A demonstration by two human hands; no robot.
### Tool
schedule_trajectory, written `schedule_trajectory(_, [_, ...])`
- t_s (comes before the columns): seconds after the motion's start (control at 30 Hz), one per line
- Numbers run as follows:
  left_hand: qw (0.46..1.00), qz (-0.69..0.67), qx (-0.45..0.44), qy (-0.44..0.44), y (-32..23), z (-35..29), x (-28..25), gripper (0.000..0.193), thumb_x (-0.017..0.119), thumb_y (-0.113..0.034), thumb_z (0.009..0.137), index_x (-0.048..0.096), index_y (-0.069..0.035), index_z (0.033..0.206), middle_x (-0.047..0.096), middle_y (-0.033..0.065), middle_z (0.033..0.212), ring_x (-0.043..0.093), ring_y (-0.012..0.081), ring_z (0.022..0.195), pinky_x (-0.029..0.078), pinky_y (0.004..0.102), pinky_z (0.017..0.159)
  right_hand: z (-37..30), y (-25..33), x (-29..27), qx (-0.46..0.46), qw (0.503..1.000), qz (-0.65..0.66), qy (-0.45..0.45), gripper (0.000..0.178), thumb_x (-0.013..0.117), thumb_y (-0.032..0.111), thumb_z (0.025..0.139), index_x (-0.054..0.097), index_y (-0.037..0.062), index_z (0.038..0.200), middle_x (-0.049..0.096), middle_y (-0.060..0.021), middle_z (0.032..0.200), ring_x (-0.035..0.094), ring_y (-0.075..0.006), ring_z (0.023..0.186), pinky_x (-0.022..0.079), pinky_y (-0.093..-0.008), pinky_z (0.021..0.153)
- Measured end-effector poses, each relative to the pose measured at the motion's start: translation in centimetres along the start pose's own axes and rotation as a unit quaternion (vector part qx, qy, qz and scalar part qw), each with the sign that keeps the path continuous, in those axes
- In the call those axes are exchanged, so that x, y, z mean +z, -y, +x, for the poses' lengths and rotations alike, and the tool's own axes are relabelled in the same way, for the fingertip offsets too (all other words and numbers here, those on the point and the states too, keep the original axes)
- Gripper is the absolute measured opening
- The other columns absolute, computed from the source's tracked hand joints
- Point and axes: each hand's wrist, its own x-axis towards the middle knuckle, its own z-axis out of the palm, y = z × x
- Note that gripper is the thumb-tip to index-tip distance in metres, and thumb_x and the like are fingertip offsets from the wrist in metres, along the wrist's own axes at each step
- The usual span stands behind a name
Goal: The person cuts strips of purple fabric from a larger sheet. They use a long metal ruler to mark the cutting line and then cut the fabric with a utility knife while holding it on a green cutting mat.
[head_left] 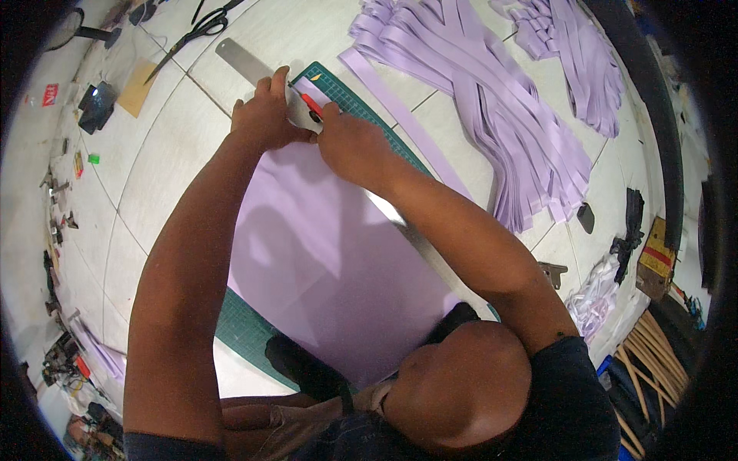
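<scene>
A wide sheet of lilac fabric (330, 253) lies over a green cutting mat (238, 330) on the tiled floor. A long steel ruler (242, 61) runs across it at a slant, partly hidden under my arms. My left hand (265, 115) presses down on the ruler near its far end, fingers spread and thumb stretched out toward the other hand. Close by, my right hand (354, 146) is closed round a red cutter knife (311, 106), near the mat's far corner. The knife's tip is too small to make out.
Cut lilac strips (492, 115) lie piled at the far right, with another bundle (588, 77) beyond. Black scissors (196, 34) and a tan card (138, 88) are far left. Wooden sticks (653, 349) and a yellow-red block (656, 257) sit at right. My bare knee (469, 384) is near.
</scene>
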Motion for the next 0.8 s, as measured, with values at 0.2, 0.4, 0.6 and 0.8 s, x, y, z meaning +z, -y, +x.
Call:
schedule_trajectory(0.2, [0.999,0.049,0.023,0.004,0.1,0.4,0.0,0.122,0.09,-0.058,0.056,0.024,-0.02,0.151,0.047,0.0223,0.139,0.055,0.0398,0.125,0.044,0.0571,0.103,0.2,-0.1,-0.3,-0.019,1.0,-0.015,0.004,0.023,0.052,0.014,0.093,0.051,-0.0038,0.107,0.068,-0.0275,0.09,0.069,-0.0435,0.085,0.055,-0.0513,0.074])
schedule_trajectory(0.4, [0.995,0.088,0.026,0.034,-0.9,0.9,-0.2,0.11,0.09,-0.058,0.058,0.034,-0.034,0.149,0.048,0.0249,0.14,0.057,0.0398,0.124,0.031,0.0644,0.111,-0.3,-0.5,-2.0,0.01,0.997,-0.012,0.082,0.026,0.047,0.016,0.095,0.052,-0.0031,0.113,0.069,-0.0263,0.095,0.068,-0.0429,0.092,0.054,-0.0511,0.079])
schedule_trajectory(0.6, [0.993,0.114,0.028,0.029,-0.9,1.6,0.4,0.11,0.089,-0.055,0.06,0.032,-0.034,0.151,0.048,0.0275,0.139,0.057,0.041,0.123,0.032,0.0664,0.108,-11.7,-4.3,-4.0,0.12,0.978,-0.037,0.166,0.031,0.049,0.022,0.097,0.047,0.0006,0.119,0.067,-0.0244,0.09,0.068,-0.0423,0.086,0.052,-0.053,0.077])
schedule_trajectory(0.8, [0.993,0.079,0.08,-0.02,2.6,2.9,2.4,0.107,0.089,-0.048,0.062,0.031,-0.035,0.151,0.049,0.0274,0.135,0.059,0.0451,0.117,0.045,0.0569,0.102,-26.4,-9.5,-5.0,0.233,0.929,-0.095,0.271,0.029,0.047,0.02,0.098,0.044,0.0043,0.122,0.068,-0.0269,0.09,0.069,-0.0432,0.086,0.053,-0.057,0.075])
